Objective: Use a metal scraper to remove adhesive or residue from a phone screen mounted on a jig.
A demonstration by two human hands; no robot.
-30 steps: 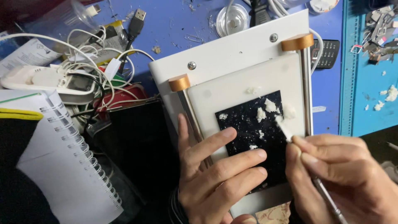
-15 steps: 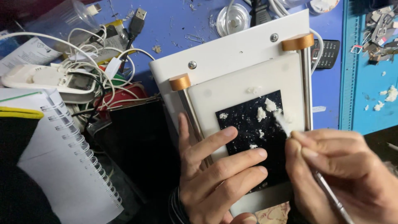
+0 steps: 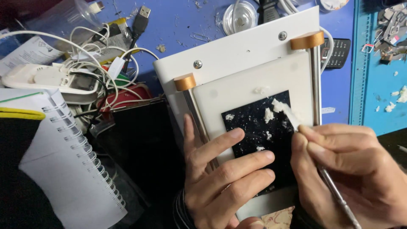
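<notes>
Right hand (image 3: 356,169), closed on a thin metal scraper (image 3: 326,178), has pushed its tip further up the black panel (image 3: 258,135) than a second ago, gathering white residue (image 3: 275,108). Left hand (image 3: 220,178), fingers spread flat, pins the panel to the white plate (image 3: 237,89); cleaning continues, flecks remain.

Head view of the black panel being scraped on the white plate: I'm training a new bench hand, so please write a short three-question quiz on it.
1. True or false: the left hand lies with its fingers spread on the flat black rectangular panel.
2. What does the right hand hold? A) a slim metal scraping tool B) a pair of scissors C) a paintbrush
3. Fill in: the white crumbs of residue are thickest near the panel's upper ____ corner.

Key: 1 true; 2 A; 3 right.
</notes>
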